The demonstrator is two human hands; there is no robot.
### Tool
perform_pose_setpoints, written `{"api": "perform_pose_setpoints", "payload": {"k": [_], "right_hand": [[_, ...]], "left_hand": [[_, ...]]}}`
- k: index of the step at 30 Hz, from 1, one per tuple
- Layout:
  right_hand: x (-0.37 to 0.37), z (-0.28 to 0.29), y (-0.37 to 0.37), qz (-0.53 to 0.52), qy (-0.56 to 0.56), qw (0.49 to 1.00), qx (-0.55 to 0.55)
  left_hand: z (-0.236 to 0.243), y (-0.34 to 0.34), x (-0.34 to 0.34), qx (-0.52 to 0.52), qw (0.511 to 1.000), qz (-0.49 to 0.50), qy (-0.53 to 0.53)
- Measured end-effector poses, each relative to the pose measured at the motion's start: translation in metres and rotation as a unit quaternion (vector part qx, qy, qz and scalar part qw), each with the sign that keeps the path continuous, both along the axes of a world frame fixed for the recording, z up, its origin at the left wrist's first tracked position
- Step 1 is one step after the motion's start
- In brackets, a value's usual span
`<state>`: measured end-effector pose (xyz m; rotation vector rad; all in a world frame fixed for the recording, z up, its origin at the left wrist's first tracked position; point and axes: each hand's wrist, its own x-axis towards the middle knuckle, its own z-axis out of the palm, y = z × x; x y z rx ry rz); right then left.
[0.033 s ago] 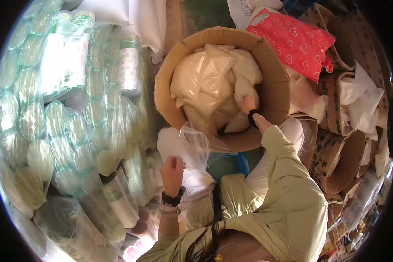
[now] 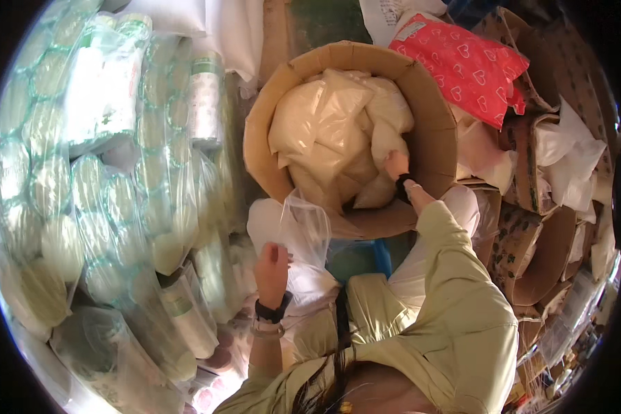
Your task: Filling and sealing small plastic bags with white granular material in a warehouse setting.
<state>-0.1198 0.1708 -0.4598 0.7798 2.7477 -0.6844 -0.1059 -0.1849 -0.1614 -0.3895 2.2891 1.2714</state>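
My left hand [image 2: 272, 265], with a dark watch on its wrist, holds a clear empty plastic bag [image 2: 305, 228] by its edge, just below the drum. My right hand [image 2: 397, 165] reaches into a round cardboard drum [image 2: 438, 117]. Its fingers curl on one of the white filled bags [image 2: 331, 131] that fill the drum, at the drum's near right side. My right sleeve is pale green and lies over the drum's near rim.
Stacks of cups wrapped in clear plastic [image 2: 103, 207] fill the whole left side. A red bag with a heart pattern [image 2: 466, 65] lies at the upper right. Open cardboard boxes [image 2: 531, 255] and white plastic bags [image 2: 566, 159] crowd the right.
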Motion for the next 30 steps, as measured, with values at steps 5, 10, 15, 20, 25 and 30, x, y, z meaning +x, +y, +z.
{"api": "perform_pose_setpoints", "payload": {"k": [5,10,15,20,25,30], "right_hand": [[0.038,0.074,0.040,-0.110,0.090,0.986,-0.089],[0.056,0.246,0.012,-0.088,0.190,0.957,-0.199],[0.141,0.387,-0.024,-0.014,0.218,0.955,-0.201],[0.207,0.476,-0.071,0.091,0.252,0.920,-0.286],[0.275,0.466,-0.077,-0.177,0.275,0.764,-0.556],[0.335,0.381,-0.074,-0.458,0.290,0.622,-0.565]], "left_hand": [[0.009,0.006,-0.003,0.029,0.998,-0.033,0.043],[0.017,-0.009,-0.001,0.027,0.984,-0.077,0.157],[0.026,0.007,-0.020,-0.024,0.945,-0.158,0.285],[0.016,0.050,-0.020,0.023,0.932,-0.166,0.322],[0.008,0.128,0.075,0.277,0.903,-0.270,0.189],[-0.082,0.175,0.205,0.503,0.849,-0.126,-0.100]]}}
